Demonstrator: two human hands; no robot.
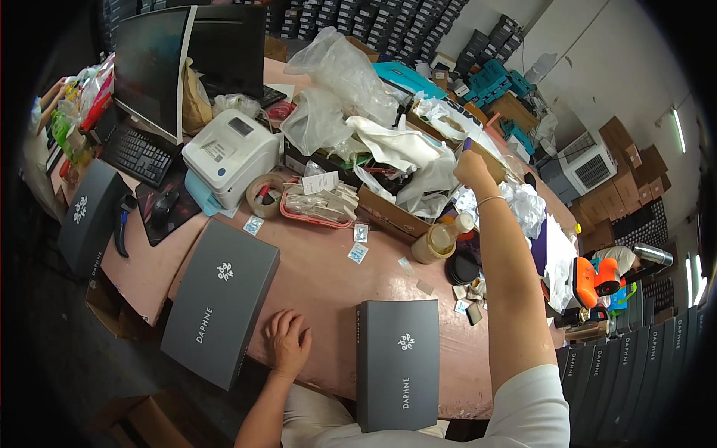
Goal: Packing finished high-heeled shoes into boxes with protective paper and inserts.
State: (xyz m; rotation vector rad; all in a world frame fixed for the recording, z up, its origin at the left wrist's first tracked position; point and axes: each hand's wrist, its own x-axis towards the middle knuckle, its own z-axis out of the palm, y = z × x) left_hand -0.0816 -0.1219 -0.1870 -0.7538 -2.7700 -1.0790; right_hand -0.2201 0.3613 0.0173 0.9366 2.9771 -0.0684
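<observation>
My left hand (290, 342) rests on the pink tabletop with its fingers apart and nothing in them. On one side of it lies a dark grey lidded shoebox (224, 295); on the other, close to my body, is a second grey shoebox (399, 358). Both lids are on and carry white print. My right arm stretches far across the table. The right hand (473, 170) is closed in a fist, and a small purple thing (467, 143) sticks up from it, its kind too small to tell. Beneath that hand are white paper and an open carton (396, 213).
A white label printer (230, 157), monitors (153, 71) and a keyboard (140, 153) stand at left. Tape (265, 193), a red basket (317, 205) and a jar (433, 243) occupy the middle. An orange tape dispenser (594, 281) and stacked grey boxes (635, 366) are at right.
</observation>
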